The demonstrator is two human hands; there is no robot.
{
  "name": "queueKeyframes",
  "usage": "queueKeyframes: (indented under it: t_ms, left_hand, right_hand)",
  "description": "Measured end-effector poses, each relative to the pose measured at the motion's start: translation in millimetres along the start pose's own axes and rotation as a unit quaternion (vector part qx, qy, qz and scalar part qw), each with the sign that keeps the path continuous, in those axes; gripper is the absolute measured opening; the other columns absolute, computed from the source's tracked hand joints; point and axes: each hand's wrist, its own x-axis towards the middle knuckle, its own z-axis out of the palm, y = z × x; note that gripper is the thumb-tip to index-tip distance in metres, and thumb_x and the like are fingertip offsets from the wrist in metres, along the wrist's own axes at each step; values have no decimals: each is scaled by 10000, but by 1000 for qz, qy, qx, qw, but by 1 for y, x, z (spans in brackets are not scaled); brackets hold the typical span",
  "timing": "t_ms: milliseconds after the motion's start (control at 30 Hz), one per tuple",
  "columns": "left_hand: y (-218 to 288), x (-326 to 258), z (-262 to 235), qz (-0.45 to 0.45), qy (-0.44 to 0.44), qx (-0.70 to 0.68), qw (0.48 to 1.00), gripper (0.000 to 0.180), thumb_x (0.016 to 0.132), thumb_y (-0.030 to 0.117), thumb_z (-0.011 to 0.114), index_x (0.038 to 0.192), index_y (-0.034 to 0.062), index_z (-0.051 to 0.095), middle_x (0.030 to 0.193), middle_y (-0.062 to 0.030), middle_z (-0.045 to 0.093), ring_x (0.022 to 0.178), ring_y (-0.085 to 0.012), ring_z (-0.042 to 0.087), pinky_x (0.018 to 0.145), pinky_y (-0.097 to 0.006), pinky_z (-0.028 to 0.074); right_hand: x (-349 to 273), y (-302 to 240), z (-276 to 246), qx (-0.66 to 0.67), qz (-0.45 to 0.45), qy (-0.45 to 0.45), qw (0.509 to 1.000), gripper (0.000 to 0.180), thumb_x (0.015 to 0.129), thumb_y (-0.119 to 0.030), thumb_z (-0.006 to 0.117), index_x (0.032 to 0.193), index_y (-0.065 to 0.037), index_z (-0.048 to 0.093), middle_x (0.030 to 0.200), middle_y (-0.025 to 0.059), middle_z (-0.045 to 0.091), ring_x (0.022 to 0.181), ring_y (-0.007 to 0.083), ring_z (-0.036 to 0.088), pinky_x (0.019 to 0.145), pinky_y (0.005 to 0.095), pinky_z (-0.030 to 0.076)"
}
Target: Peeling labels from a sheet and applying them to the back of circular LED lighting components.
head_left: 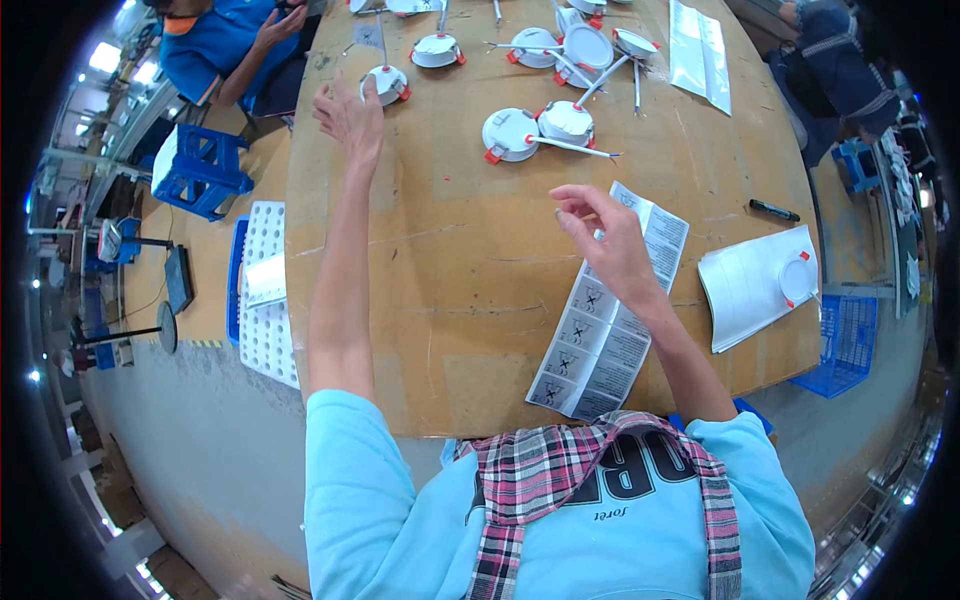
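Note:
My left hand (350,122) reaches to the far left of the table, fingers apart. Its thumb overlaps the left edge of a round white downlight (388,88) with red clips; I cannot tell if they touch. A small printed label (369,36) stands out like a flag beside that lamp's wire. My right hand (612,240) hovers over a sheet of printed labels (585,345), fingers loosely bent and apart, with nothing visible in them. Two more downlights, one on the left (510,135) and one on the right (567,124), lie beyond my right hand.
Several downlights (585,48) cluster at the far side, beside a white plastic bag (700,55). To the right are a black marker (774,210) and a stack of white sheets (745,290) bearing a downlight (797,279). A co-worker (225,50) sits far left, near a blue stool (200,170).

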Motion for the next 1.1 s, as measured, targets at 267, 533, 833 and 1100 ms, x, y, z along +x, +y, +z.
queueKeyframes:
  t_ms: [267, 533, 833, 1100]
  left_hand:
    - [77, -90, -9, 277, -148, -299, 901, 632, 787, 273, 736, 1316, 38, 480, 1317, -180, 494, 1297, -330, 391, 1097, -444, 285]
    - [77, -120, -28, 243, -258, -185, 917, 694, 714, 290, 775, 1298, 43, 491, 1217, -202, 500, 1146, -360, 473, 983, -429, 394]
    - [79, -197, -87, 144, -202, -127, 961, 703, 657, 347, 826, 1196, 41, 494, 1171, -180, 416, 1089, -340, 422, 933, -444, 358]
    - [68, -218, -106, 132, -242, -154, 949, 685, 656, 317, 830, 1161, 6, 488, 1185, -150, 456, 1124, -327, 427, 965, -438, 345]
  right_hand:
    - [20, 3, -25, -19, -32, 41, 998, 140, 895, -33, 590, 1018, 2, 648, 921, 100, 656, 801, 174, 644, 724, 291, 525]
    - [11, 13, -8, 7, -4, -34, 999, 156, 906, -69, 585, 1020, 17, 649, 916, 100, 653, 791, 166, 639, 721, 282, 525]
    - [43, 27, 14, 203, 134, -74, 967, 277, 965, -234, 562, 1053, 17, 640, 858, 29, 624, 652, 54, 538, 592, 218, 445]
    - [58, 29, 6, 449, 130, -106, 878, 288, 978, -276, 563, 955, -9, 666, 836, 21, 621, 647, 52, 503, 576, 188, 407]
